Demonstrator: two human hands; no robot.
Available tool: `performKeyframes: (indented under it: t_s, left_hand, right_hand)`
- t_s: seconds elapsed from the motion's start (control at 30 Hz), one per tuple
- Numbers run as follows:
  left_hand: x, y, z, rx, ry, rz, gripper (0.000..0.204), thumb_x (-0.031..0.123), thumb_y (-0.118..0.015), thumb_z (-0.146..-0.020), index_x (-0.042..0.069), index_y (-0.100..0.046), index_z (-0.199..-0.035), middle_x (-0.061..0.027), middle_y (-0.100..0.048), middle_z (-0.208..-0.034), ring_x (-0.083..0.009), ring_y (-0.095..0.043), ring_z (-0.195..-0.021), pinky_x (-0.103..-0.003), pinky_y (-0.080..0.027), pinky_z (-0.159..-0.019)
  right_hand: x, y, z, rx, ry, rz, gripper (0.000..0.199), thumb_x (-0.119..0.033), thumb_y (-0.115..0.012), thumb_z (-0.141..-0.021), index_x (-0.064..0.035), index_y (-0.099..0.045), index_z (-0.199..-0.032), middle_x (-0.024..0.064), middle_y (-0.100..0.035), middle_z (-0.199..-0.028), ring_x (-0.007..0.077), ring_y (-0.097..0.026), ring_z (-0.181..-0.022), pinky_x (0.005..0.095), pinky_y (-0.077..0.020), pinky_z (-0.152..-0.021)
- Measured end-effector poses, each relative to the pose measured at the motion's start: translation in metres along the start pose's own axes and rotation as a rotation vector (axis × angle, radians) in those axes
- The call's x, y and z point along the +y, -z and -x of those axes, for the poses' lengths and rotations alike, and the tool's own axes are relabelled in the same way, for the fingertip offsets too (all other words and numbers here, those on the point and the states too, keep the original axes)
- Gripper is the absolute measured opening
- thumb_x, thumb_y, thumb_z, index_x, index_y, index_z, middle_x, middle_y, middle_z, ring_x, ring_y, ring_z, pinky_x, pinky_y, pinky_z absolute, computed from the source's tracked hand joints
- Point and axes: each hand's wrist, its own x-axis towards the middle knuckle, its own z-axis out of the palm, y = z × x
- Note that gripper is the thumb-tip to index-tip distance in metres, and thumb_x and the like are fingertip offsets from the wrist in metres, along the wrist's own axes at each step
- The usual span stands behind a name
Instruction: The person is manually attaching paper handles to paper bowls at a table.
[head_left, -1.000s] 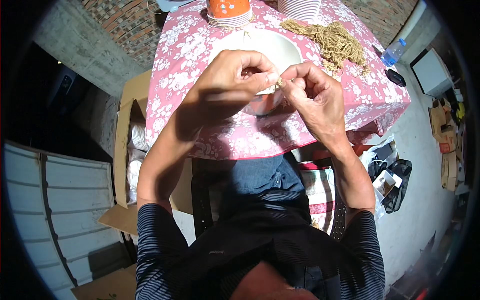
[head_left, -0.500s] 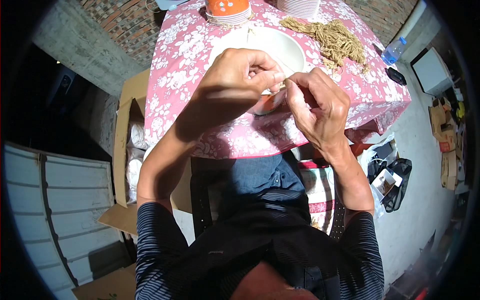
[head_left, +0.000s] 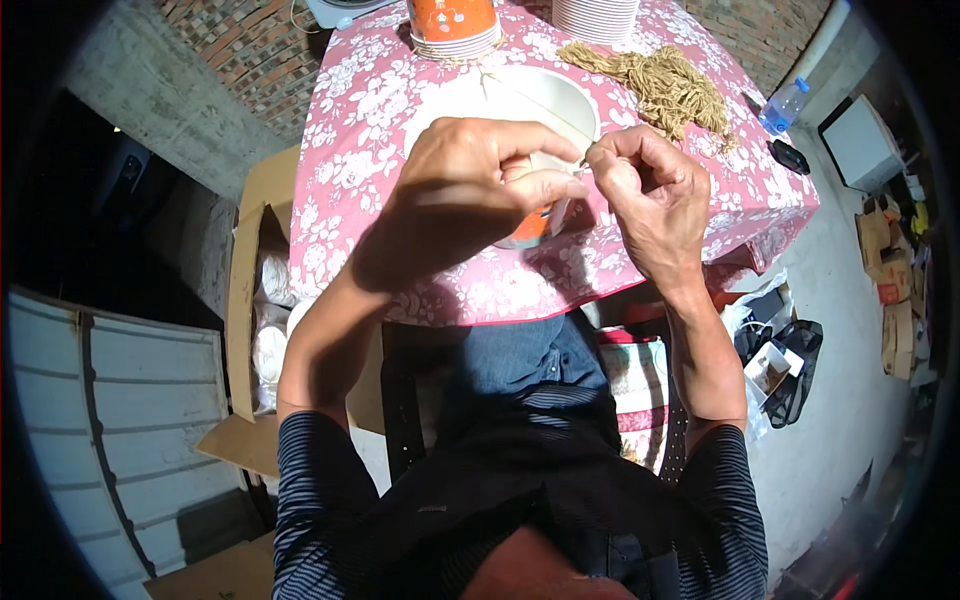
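Observation:
A bucket with a white inside (head_left: 565, 100) and an orange printed outside (head_left: 535, 228) stands at the table's near side, partly hidden under my hands. A thin cord runs over its opening, hard to make out against the white. My right hand (head_left: 655, 195) pinches the cord between thumb and forefinger, just above the near right rim. Close against it, my left hand (head_left: 470, 180) is closed, thumb and forefinger curled about the cord; their tips stand slightly apart. What lies between the fingertips is too small to see clearly.
A bundle of tan cords (head_left: 680, 85) lies at the far right of the flowered tablecloth (head_left: 345, 175). Behind stand an orange bucket stack (head_left: 455, 25) and a white stack (head_left: 597, 18). A water bottle (head_left: 785, 105) and a black object (head_left: 790, 156) sit at the right edge. An open carton (head_left: 240, 310) is at left.
Both hands have shifted slightly nearer and to the right. My left thumb and forefinger tips have come a little apart. The bucket sits slightly lower in view, and more of its orange side shows.

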Motion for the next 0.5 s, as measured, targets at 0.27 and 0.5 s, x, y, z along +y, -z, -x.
performKeyframes:
  t_s: [0.27, 0.5]
  left_hand:
    - [0.020, 0.001, 0.009, 0.160, -0.292, -0.549, 0.006, 0.008, -0.078, -0.080, 0.007, -0.077, -0.085, -0.0087, -0.063, -0.078, -0.0264, -0.063, -0.077, -0.039, -0.050, -0.074]
    - [0.009, 0.009, 0.011, 0.201, -0.381, -0.522, 0.009, 0.004, -0.074, -0.080, 0.003, -0.070, -0.089, -0.0098, -0.067, -0.083, -0.0271, -0.067, -0.082, -0.039, -0.051, -0.078]
  right_hand:
    - [0.009, 0.017, -0.020, -0.150, 0.658, 0.480, 0.012, 0.001, -0.073, -0.090, -0.0006, -0.063, -0.097, 0.0134, -0.053, -0.075, 0.0290, -0.058, -0.062, 0.0392, -0.0465, -0.055]
    - [-0.007, 0.036, -0.061, 0.046, 0.771, 0.593, 0.011, 0.002, -0.070, -0.092, 0.0004, -0.059, -0.095, 0.0111, -0.057, -0.078, 0.0238, -0.060, -0.065, 0.0374, -0.0461, -0.056]
